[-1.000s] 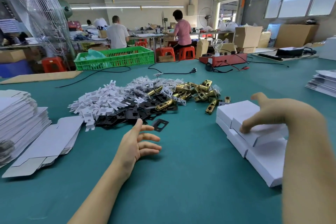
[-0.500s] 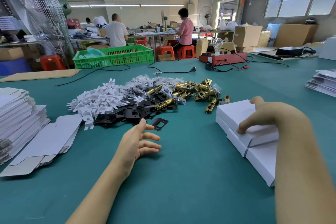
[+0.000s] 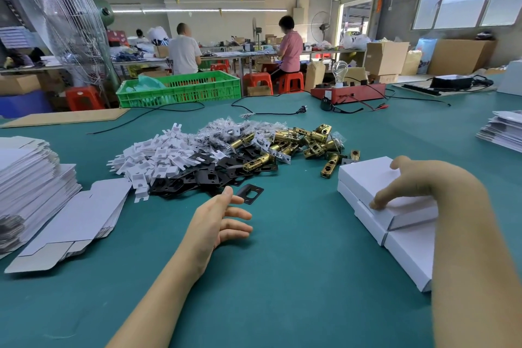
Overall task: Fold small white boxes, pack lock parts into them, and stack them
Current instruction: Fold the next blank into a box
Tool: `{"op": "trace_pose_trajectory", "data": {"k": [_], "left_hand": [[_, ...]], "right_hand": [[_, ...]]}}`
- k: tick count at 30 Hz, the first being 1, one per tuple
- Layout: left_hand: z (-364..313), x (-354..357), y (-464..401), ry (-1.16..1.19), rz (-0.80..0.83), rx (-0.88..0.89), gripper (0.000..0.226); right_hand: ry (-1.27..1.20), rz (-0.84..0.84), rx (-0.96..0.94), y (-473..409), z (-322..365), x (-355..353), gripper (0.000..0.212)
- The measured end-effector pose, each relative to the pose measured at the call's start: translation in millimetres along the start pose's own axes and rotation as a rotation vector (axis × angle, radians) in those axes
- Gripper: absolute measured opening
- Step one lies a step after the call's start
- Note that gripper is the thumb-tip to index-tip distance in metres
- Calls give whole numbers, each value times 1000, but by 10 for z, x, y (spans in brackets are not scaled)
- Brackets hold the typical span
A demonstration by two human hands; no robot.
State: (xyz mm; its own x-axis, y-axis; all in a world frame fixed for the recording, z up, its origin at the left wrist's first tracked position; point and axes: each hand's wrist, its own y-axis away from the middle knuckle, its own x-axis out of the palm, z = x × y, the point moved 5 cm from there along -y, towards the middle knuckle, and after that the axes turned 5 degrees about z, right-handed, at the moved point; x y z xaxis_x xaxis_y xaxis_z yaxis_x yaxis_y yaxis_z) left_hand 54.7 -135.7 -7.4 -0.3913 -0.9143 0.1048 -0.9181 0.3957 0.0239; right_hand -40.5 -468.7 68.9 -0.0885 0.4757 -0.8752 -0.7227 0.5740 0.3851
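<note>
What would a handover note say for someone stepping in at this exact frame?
Left hand: open, fingers spread, holding nothing, just short of a lone black strike plate.
Right hand: fingertips pressing on the top folded box of the stack on the right.
Parts pile mid-table: white plastic inserts, black plates, brass latches.
Flat box blanks lie at the left.
Done: several closed white boxes stacked at the right; their contents cannot be seen.
Left: fold another blank, pack parts, add it to the stack. Many parts remain.
</note>
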Motion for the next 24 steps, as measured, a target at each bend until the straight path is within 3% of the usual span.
{"op": "trace_pose_trajectory", "data": {"k": [4, 6, 8, 9, 12, 14, 16, 20, 22, 24], "left_hand": [[16, -30, -4, -12, -57, -2, 33], [21, -57, -4, 3, -95, 5, 26], [15, -93, 3, 37, -136, 17, 23], [6, -112, 8, 60, -159, 26, 22], [-52, -200, 40, 62, -248, 52, 21], [-131, -340, 61, 2, -348, 72, 20], [-267, -589, 104, -164, -506, 126, 18], [-558, -1259, 320, -950, -825, 144, 20], [-509, -1547, 404, -1149, -867, 33, 37], [-352, -1732, 482, -1279, -827, -201, 55]], "right_hand": [[-110, -158, -75, 114, 171, -156, 89], [-190, -323, -175, 183, 383, -235, 57], [-303, -384, -331, 242, 671, -175, 20], [-394, -326, -408, 268, 825, -71, 9], [-533, -77, -530, 232, 1207, 388, 18], [-534, -25, -535, 133, 1330, 702, 18], [-549, -53, -530, 38, 1350, 948, 18], [-541, -116, -539, -104, 1277, 1121, 16], [-622, -117, -533, -149, 1236, 1109, 17], [-656, -149, -513, -177, 1193, 1127, 18]]}}
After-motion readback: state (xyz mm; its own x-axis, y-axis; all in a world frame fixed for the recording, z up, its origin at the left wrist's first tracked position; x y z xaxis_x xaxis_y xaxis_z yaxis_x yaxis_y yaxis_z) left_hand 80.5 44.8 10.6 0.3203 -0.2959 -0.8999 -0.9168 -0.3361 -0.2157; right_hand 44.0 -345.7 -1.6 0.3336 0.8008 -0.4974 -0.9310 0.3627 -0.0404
